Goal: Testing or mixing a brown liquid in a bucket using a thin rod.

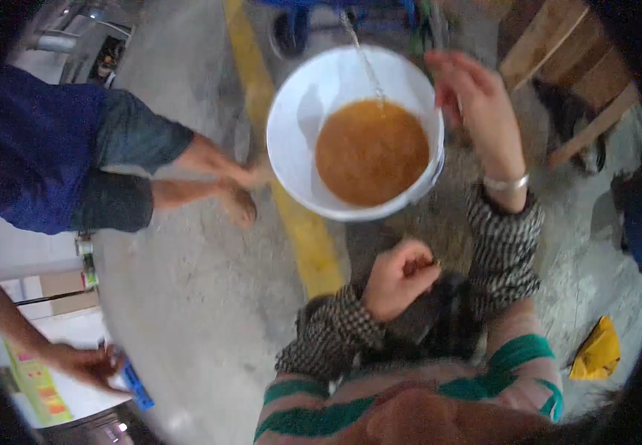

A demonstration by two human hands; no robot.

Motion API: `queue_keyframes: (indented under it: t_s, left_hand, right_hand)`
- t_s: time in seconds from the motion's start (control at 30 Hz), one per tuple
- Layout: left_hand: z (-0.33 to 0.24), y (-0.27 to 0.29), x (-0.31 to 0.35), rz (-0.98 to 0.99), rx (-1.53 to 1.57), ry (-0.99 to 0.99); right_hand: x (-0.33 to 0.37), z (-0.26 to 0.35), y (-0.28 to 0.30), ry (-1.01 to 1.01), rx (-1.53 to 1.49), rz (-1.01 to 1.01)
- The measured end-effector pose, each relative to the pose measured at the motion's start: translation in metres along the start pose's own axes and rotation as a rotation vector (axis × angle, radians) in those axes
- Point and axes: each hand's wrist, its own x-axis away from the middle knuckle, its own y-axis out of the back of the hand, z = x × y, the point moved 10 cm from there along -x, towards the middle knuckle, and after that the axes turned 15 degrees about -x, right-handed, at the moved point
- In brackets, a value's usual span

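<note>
A white bucket [299, 178] with orange-brown liquid [371, 152] in it stands in front of me. A clear stream [369, 70] runs down from the far side into the liquid. Beside the bucket's right rim is my right hand [477, 93], its fingers bent but apart, with nothing seen in them. Whether it touches the rim I cannot tell. My left hand [401, 280] is closed in a pinch nearer to me, just below the bucket. Something tiny shows at its fingertips, too small to name. Checked cuffs cover both my wrists.
To the left a person [121, 156] in shorts stands barefoot; a hand [87, 363] there holds a blue object [137, 386]. A yellow stripe [306, 245] crosses the concrete floor. Wooden boards [551, 44] are at far right, a yellow piece [597, 350] near right.
</note>
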Motion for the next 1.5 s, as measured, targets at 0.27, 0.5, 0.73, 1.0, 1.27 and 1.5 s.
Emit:
queue_keyframes:
  t_s: [0.27, 0.5, 0.73, 1.0, 1.27, 1.5]
  left_hand:
    - [0.006, -0.007, -0.005, 0.003, -0.005, -0.006]
    - [0.001, -0.008, -0.003, -0.009, 0.043, -0.025]
    - [0.012, -0.009, -0.005, -0.016, 0.07, 0.031]
    - [0.005, -0.018, -0.005, -0.038, 0.065, -0.016]
    - [0.0, -0.018, -0.009, -0.021, 0.049, 0.063]
    - [0.007, -0.024, -0.013, 0.021, 0.082, 0.022]
  right_hand:
    - [0.001, -0.035, -0.003, -0.143, -0.004, 0.087]
    - [0.007, -0.017, 0.002, -0.121, -0.077, 0.054]
    - [0.002, -0.013, 0.015, 0.022, -0.118, -0.048]
    - [0.006, -0.001, 0.019, 0.038, 0.017, -0.136]
    - [0.008, 0.0, -0.016, 0.039, -0.123, 0.048]
    - [0.01, -0.015, -0.009, 0.0, -0.11, 0.072]
